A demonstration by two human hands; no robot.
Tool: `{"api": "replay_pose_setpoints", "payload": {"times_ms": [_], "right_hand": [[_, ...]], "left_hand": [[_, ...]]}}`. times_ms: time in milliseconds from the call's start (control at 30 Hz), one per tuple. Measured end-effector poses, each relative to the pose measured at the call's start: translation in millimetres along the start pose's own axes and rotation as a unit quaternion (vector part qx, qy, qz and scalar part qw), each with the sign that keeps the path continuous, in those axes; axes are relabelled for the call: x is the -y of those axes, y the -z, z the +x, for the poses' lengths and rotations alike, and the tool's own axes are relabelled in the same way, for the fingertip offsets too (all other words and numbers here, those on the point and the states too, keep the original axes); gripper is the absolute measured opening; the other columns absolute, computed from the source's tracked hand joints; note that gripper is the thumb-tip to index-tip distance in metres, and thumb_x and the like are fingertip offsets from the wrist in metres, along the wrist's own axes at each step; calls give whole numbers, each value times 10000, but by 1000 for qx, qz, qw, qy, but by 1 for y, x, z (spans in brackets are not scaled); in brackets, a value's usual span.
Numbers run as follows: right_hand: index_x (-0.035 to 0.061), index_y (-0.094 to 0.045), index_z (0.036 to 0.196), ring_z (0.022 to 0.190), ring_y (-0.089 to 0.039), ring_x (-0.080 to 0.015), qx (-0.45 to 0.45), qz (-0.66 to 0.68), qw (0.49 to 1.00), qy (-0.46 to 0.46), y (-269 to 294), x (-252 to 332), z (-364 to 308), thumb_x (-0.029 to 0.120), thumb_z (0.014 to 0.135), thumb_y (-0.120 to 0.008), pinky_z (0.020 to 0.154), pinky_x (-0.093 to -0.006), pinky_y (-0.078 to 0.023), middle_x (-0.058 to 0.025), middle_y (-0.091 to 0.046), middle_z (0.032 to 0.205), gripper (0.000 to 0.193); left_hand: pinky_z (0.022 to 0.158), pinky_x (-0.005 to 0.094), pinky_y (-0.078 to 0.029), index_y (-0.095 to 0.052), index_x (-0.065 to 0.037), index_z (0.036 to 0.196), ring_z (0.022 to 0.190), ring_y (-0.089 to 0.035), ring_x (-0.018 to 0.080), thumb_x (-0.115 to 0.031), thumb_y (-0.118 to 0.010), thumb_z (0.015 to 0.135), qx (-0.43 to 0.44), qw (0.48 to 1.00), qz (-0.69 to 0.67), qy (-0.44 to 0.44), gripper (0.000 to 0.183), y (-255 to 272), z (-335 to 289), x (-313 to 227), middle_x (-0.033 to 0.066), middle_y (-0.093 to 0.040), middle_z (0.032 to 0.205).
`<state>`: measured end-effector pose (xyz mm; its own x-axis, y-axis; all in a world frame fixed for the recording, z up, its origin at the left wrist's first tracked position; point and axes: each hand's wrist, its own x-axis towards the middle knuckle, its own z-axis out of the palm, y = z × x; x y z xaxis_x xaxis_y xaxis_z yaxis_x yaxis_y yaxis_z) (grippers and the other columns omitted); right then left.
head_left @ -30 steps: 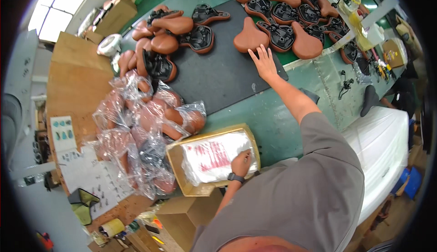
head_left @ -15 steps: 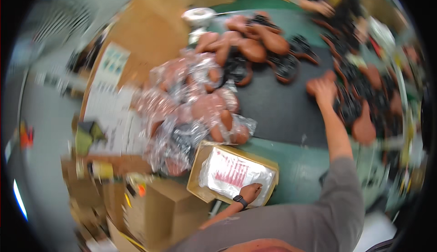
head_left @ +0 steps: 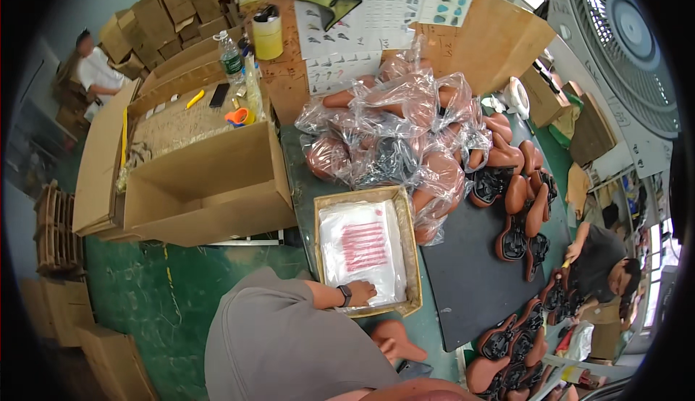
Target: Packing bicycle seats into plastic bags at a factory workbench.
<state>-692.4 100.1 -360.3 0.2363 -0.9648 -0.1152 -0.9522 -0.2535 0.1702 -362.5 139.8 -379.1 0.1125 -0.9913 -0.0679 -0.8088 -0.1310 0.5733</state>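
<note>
My left hand (head_left: 360, 294), with a watch on its wrist, rests fingers down on a stack of clear plastic bags with red print (head_left: 362, 247). The stack lies in a shallow cardboard box (head_left: 323, 200). Close to my body, my right hand (head_left: 389, 349) is closed on a brown bicycle saddle (head_left: 402, 336); part of this hand is hidden behind the saddle and my body. Beyond the box is a heap of brown saddles in clear plastic bags (head_left: 405, 119). Unbagged saddles with black undersides (head_left: 511, 238) lie to the right of that heap.
An open carton (head_left: 210, 184) stands left of the bag box. Several more saddles (head_left: 499, 343) lie along the right edge of the black mat (head_left: 463, 278). A co-worker (head_left: 604, 256) works at the right; another person (head_left: 101, 72) is far left. A fan (head_left: 630, 28) stands upper right.
My view has turned to the left. My right hand has come from the saddles at the right to near my body, bringing a saddle. My left hand remains on the bags.
</note>
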Motion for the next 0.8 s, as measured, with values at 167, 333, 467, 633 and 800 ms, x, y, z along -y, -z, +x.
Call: {"api": "replay_pose_setpoints", "payload": {"times_ms": [167, 333, 467, 633, 800], "right_hand": [[308, -318, 1751, 1517, -455, -425, -9, 40, 986, 164, 38, -5, -24, 335, 884, -790, 1232, -613, -370, -176, -451, 1671, 988], [227, -306, 1749, 1489, -455, -417, -112, -79, 963, 231, 37, -51, -12, 253, 771, -893, 1262, -731, -262, -190, -483, 1582, 1141], [132, -297, 1727, 1383, -551, -450, 123, 30, 987, 101, 65, -54, 0, 173, 735, -908, 1232, -654, -378, -211, -570, 1457, 1166], [49, -263, 1706, 1104, -709, -411, 105, 320, 940, -53, -16, -69, -42, 260, 754, -936, 1002, -455, -579, -247, -665, 1333, 1185], [13, -335, 1668, 1101, -720, -360, 183, 534, 821, -85, 5, -77, -46, 237, 838, -890, 983, -422, -584, -248, -671, 1362, 1024]], "left_hand": [[907, 488, -590, -689, -46, 1119, 1057, -697, 362, -265, -826, 874, -62, 995, 38, 65, 355, -23, -12, 5, 153, -692, 1109], [938, 491, -589, -710, -57, 1105, 1100, -692, 373, -287, -787, 925, -23, 998, 43, 32, 302, 15, -34, -20, 171, -695, 1137], [944, 502, -587, -703, -62, 1151, 1129, -684, 375, -345, -798, 924, -29, 998, 45, 41, 375, -9, -39, 9, 166, -689, 1157], [911, 512, -593, -725, -67, 1191, 1132, -691, 372, -280, -763, 955, -4, 998, 60, -19, 320, 7, -37, -21, 160, -714, 1179], [888, 553, -597, -741, -42, 1207, 1082, -748, 408, -178, -702, 1001, 25, 966, -76, 244, 249, 15, -36, -17, 236, -764, 1158]]}}
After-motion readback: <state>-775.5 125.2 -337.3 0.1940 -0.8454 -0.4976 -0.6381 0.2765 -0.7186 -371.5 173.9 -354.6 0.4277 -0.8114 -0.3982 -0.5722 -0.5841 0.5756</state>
